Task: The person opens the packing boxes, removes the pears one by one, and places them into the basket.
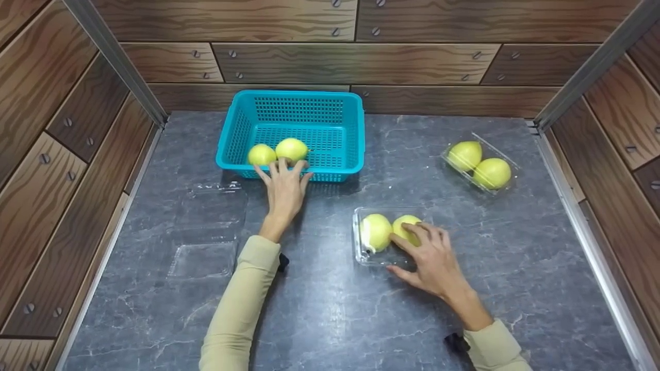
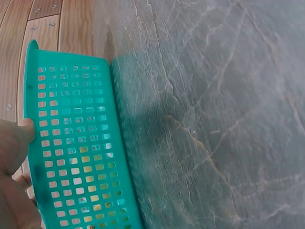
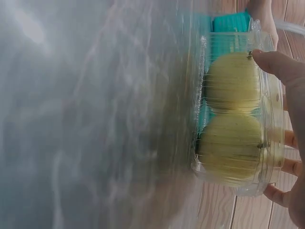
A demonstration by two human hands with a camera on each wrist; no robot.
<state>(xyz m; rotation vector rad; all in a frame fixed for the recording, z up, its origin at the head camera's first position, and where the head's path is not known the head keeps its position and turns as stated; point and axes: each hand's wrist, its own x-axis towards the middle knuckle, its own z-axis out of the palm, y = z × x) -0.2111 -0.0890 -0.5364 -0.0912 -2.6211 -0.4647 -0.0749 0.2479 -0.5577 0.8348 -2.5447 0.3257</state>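
My left hand (image 1: 285, 193) reaches over the near rim of a teal plastic basket (image 1: 356, 134). Its fingertips are beside two yellow-green round fruits, one left (image 1: 261, 154) and one right (image 1: 292, 150); whether they touch is unclear. In the left wrist view the thumb (image 2: 28, 130) lies at the basket's rim. My right hand (image 1: 430, 257) grips a clear plastic clamshell box (image 1: 362, 257) from above, its thumb at the near side and fingers across the top. Inside are two similar fruits, the left one (image 1: 376, 233) plain to see, the right one (image 1: 405, 226) partly covered by fingers.
Another clear clamshell (image 1: 487, 189) with two fruits stands at the right rear. An opened clear clamshell (image 1: 203, 257), hard to see, lies on the left of the grey marbled table (image 1: 319, 309). Wood-patterned walls (image 1: 356, 62) and metal posts (image 1: 588, 67) enclose the table.
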